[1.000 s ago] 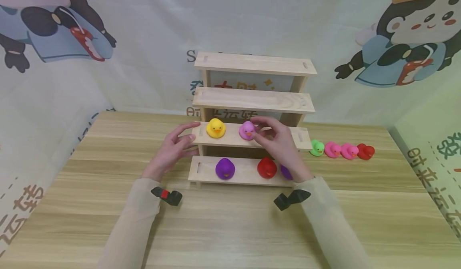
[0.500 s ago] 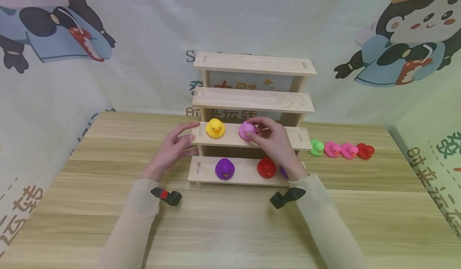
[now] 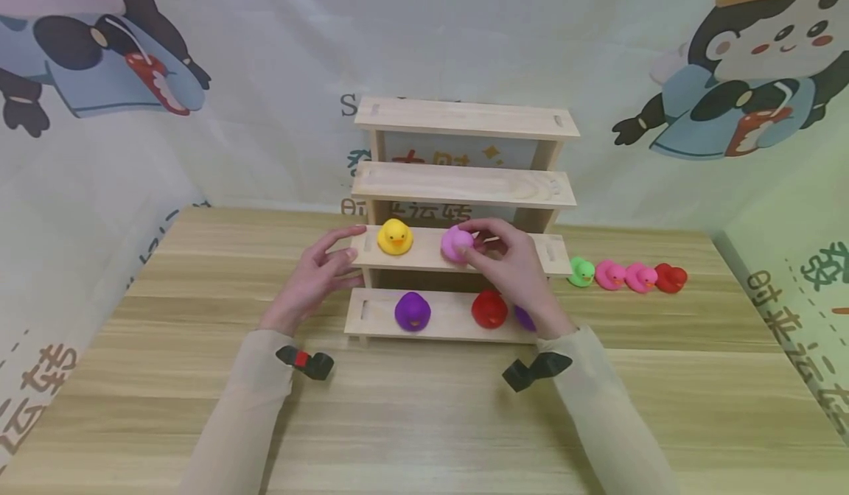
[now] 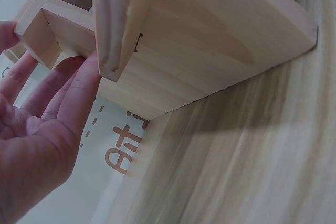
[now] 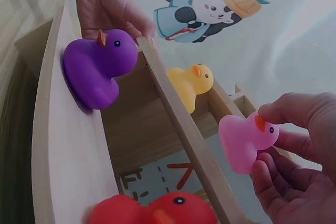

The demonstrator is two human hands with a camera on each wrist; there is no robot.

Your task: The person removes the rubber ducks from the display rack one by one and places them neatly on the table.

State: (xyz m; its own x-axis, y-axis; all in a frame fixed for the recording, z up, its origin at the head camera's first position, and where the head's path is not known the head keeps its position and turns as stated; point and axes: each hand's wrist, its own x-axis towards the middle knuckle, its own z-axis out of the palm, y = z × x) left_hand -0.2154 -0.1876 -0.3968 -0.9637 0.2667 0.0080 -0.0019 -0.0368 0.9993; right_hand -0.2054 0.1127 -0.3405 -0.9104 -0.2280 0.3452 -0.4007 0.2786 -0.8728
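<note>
A wooden rack has four stepped shelves. On its second shelf from the bottom (image 3: 424,258), a yellow duck (image 3: 395,237) stands at the left. Right of it, my right hand (image 3: 514,267) pinches a light pink duck (image 3: 456,244) between thumb and fingers; in the right wrist view the pink duck (image 5: 241,142) faces the fingers. My left hand (image 3: 315,281) grips the left end of that shelf, and in the left wrist view its fingers (image 4: 79,87) lie against the wood. The bottom shelf bears a purple duck (image 3: 413,311), a red duck (image 3: 489,309) and another purple duck (image 3: 525,318), partly hidden by my right wrist.
Right of the rack, a green duck (image 3: 581,272), two pink ducks (image 3: 610,275) and a red duck (image 3: 671,278) stand in a row on the wooden table (image 3: 424,414). Two higher shelves (image 3: 464,183) rise behind, before a printed cloth (image 3: 278,112).
The pink duck in my right hand has turned, its beak now toward the fingers rather than the front. My left hand stays on the shelf end.
</note>
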